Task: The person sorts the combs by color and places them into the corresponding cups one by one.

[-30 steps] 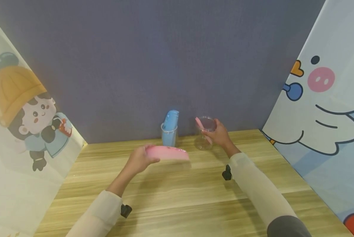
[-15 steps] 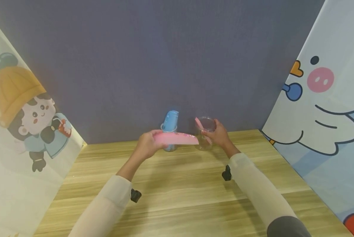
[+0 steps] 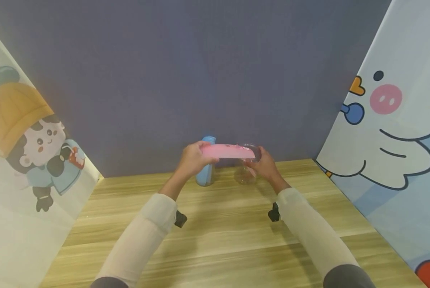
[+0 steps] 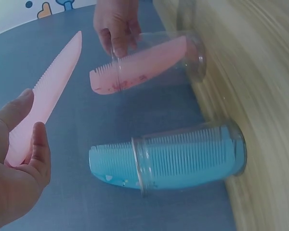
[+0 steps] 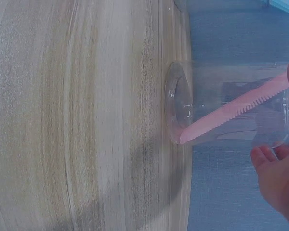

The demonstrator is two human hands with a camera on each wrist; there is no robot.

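Observation:
My left hand [image 3: 195, 159] pinches one end of a pink comb [image 3: 229, 151], held level above the table with its teeth down. The comb's far end overlaps the mouth of the right clear plastic cup [image 5: 221, 74] in the head view. My right hand [image 3: 267, 166] grips that cup near its rim, thumb and fingers around it. Inside it another pink comb [image 5: 236, 107] leans at a slant. To the left stands a second clear cup [image 4: 138, 163], with blue combs [image 4: 111, 166] poking out over its rim. In the head view my left hand partly hides it.
Both cups stand on a wood-grain table [image 3: 222, 232], close to a dark grey back panel [image 3: 207, 72]. White side panels with cartoon prints, a child in a cap [image 3: 38, 132] and a white bird [image 3: 391, 136], flank the table.
My left hand has carried the pink comb up and to the right, from in front of the blue combs' cup to the right cup's mouth. My right hand stays on its cup.

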